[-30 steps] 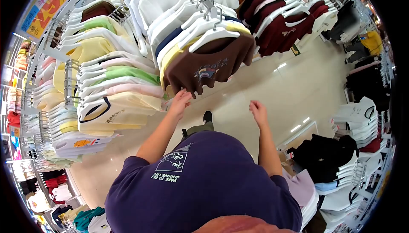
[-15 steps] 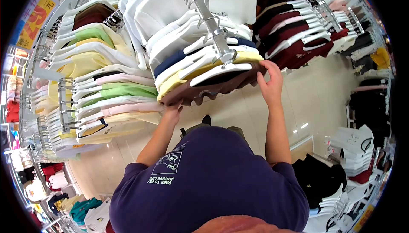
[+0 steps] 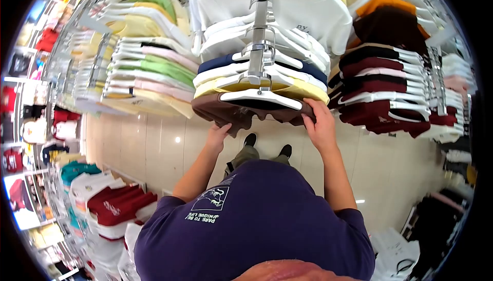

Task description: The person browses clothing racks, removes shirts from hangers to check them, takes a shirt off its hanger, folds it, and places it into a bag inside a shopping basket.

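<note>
The right hand [image 3: 322,127], well apart from the rack a second ago, is now on the right side of the brown shirt [image 3: 218,110], and the front rail [image 3: 256,65] has come square-on in view. The shirt's printed front, plain to see earlier, is now turned out of sight, so mostly its shoulders and rumpled lower edge show. Both sides are now held: the left hand [image 3: 217,136] has its fingers closed on the cloth at the near left edge, and the right hand's fingers are clamped at the right shoulder, thumb underneath. The shirt remains on its white hanger [image 3: 262,97], nearest on the front rail. Behind it that rail carries a yellow shirt [image 3: 309,90], a navy shirt [image 3: 214,63] and several white ones. The rack to the left holds green, pink and cream shirts; the one to the right holds maroon shirts [image 3: 377,123] and black ones.
</note>
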The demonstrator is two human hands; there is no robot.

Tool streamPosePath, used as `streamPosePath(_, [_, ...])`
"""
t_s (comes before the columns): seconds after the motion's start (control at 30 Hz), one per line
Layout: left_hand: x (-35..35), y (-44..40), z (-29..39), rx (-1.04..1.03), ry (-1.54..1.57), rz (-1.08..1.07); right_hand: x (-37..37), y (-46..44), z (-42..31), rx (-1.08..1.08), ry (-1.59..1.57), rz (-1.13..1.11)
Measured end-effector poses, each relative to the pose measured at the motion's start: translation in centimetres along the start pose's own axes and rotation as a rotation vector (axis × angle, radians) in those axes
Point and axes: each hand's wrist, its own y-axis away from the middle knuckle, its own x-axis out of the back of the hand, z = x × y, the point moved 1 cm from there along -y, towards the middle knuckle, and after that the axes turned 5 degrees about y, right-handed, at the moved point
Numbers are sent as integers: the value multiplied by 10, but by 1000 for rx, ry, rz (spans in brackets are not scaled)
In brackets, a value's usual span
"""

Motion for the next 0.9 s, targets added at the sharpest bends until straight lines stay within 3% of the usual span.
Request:
streamPosePath(0.1, [-5, 27, -11, 16, -23, 108, 1, -3, 6, 43, -45, -2])
streamPosePath(0.4, [-3, 76, -13, -175, 117, -32, 25, 1, -13, 53, -107, -17])
streamPosePath(0.6, [2, 96, 4, -211, 417, -194, 36, 20, -16, 35, -55, 47])
streamPosePath(0.73, [2, 118, 30, -229, 606, -113, 47, 35, -33, -48, -96, 123])
streamPosePath(0.8, [67, 79, -3, -278, 599, -459, 52, 44, -36, -40, -91, 175])
streamPosePath(0.9, [82, 83, 2, -376, 527, -587, 59, 59, -43, -54, -112, 239])
